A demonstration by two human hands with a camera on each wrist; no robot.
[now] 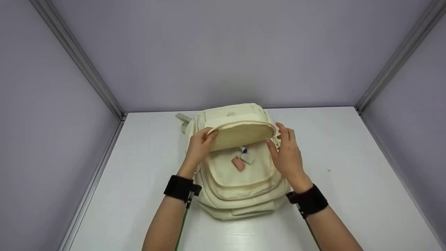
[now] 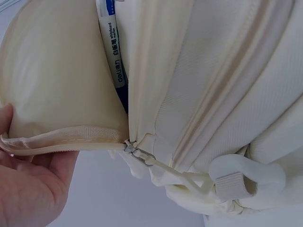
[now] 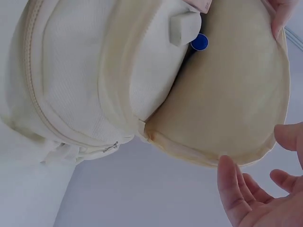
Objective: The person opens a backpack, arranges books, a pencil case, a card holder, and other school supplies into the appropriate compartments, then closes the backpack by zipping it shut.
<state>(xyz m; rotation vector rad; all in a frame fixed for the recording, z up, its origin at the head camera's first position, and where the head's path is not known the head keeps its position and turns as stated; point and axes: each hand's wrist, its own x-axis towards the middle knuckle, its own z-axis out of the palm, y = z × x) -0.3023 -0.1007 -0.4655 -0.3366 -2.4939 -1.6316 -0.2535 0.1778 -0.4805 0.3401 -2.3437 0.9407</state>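
Observation:
A cream backpack (image 1: pixel 259 209) lies on the table with its front pocket unzipped. My left hand (image 1: pixel 199 148) pinches the left edge of the raised pocket flap (image 1: pixel 240 136) between thumb and fingers. By the flap's right edge is my right hand (image 1: pixel 288 157), fingers spread and loosely bent, fingertips right at the rim. Inside the pocket lies a blue-and-white whiteboard marker (image 2: pixel 115 52), its far part hidden behind the flap. Next to it sit a small pink block (image 1: pixel 238 163) and a whitish piece (image 1: pixel 247 158) with a rounded side. The marker's blue end (image 3: pixel 199 42) shows in the right wrist view.
A strap (image 1: pixel 183 118) sticks out at the backpack's upper left. A zipper pull (image 2: pixel 137 152) hangs at the pocket's corner. The white table (image 1: pixel 348 157) is enclosed by grey panels at the back (image 1: pixel 223 52) and both sides.

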